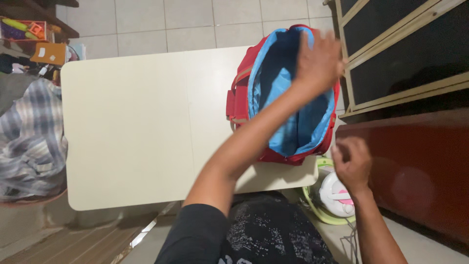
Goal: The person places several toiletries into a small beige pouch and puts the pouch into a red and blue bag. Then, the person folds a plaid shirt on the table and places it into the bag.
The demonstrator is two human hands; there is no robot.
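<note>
Blurring left hand [318,61] over open red bag [288,93]

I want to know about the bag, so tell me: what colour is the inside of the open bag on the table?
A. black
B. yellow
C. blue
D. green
C: the red bag lies open on the cream table, and its lining shows bright blue, with the left hand over its far edge.

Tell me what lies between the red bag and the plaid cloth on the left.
Only bare cream tabletop in the head view; nothing sits between the open red bag with blue lining and the grey plaid cloth.
</note>
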